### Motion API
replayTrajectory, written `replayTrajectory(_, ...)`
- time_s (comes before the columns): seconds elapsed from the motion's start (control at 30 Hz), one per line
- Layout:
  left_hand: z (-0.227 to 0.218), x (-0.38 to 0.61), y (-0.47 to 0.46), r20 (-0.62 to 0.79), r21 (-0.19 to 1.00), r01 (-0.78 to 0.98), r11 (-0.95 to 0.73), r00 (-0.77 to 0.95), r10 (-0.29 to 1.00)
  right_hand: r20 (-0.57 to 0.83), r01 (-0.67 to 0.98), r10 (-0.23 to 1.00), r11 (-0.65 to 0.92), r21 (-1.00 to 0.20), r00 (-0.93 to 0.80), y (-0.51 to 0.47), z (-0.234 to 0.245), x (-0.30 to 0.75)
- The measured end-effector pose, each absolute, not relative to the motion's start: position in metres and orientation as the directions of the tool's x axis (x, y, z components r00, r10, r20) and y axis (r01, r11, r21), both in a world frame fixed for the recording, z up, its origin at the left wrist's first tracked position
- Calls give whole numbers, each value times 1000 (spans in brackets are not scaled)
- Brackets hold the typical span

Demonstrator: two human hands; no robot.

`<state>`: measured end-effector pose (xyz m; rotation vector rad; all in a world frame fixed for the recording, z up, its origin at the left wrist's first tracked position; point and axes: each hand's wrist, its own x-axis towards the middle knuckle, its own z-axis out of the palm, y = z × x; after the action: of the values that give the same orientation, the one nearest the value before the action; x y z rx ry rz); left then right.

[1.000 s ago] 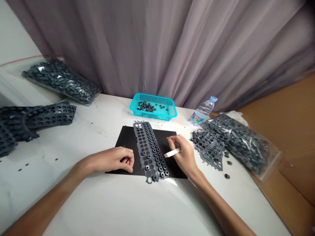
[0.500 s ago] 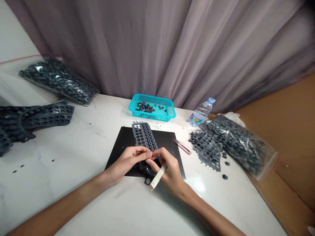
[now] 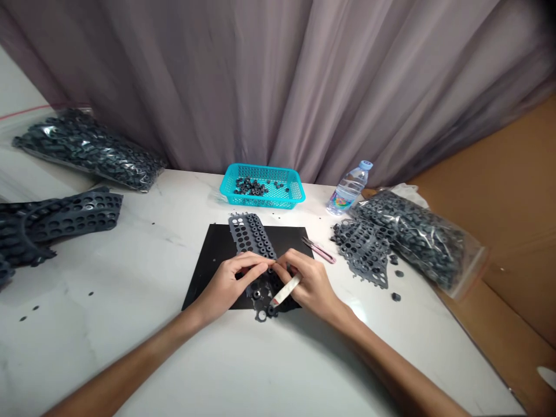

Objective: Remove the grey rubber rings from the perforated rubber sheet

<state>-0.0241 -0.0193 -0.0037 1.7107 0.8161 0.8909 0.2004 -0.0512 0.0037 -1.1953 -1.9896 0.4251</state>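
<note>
A dark grey rubber strip (image 3: 252, 234) full of round rings and holes lies lengthwise on a black mat (image 3: 212, 260). My left hand (image 3: 230, 281) rests on the strip's middle, fingertips pinching at it. My right hand (image 3: 306, 284) meets it from the right, fingers on the same spot, with a small white stick (image 3: 284, 291) tucked in its grip. The strip's near end (image 3: 263, 310) sticks out past the mat's front edge.
A turquoise basket (image 3: 295, 194) with loose rings stands behind the mat. Pink tweezers (image 3: 319, 250) lie right of it, then a punched sheet (image 3: 362, 252), a clear bag of rings (image 3: 421, 240) and a water bottle (image 3: 347, 191). More sheets (image 3: 65, 217) and another bag (image 3: 87, 150) lie left.
My right hand has moved from the strip's right side to its middle and turned the white stick downward. My left hand came off the mat onto the strip. The tweezers have come into view.
</note>
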Motion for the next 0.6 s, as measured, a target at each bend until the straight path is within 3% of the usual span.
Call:
replayTrajectory(0.1, -2, -25, -21, 180, 925, 178, -335, 571, 801, 436, 752, 806, 561, -345, -401, -46, 14, 214)
replayTrajectory(0.17, -1, -28, -21, 185, 872, 269, -410, 593, 784, 400, 866, 849, 453, -212, -346, -39, 24, 233)
replayTrajectory(0.27, -2, -39, -14, 208, 681, 476, -556, 602, 771, 331, 992, 943, 0, -125, 41, -26, 37, 277)
replayTrajectory(0.33, -6, -48, -6, 208, 553, 570, -608, 612, 763, 244, 948, 919, -317, -5, 309, -18, 41, 309)
replayTrajectory(0.4, -13, -57, 4, 202, 493, 603, -628, 622, 756, 171, 875, 872, -477, 86, 458, -13, 41, 333)
replayTrajectory(0.5, -22, -63, 14, 219, 474, 592, -652, 638, 738, 159, 857, 865, -497, 139, 476, -12, 37, 345)
replayTrajectory(0.6, -20, -66, 17, 220, 458, 580, -674, 660, 718, 141, 917, 921, -380, 124, 362, -12, 30, 326)
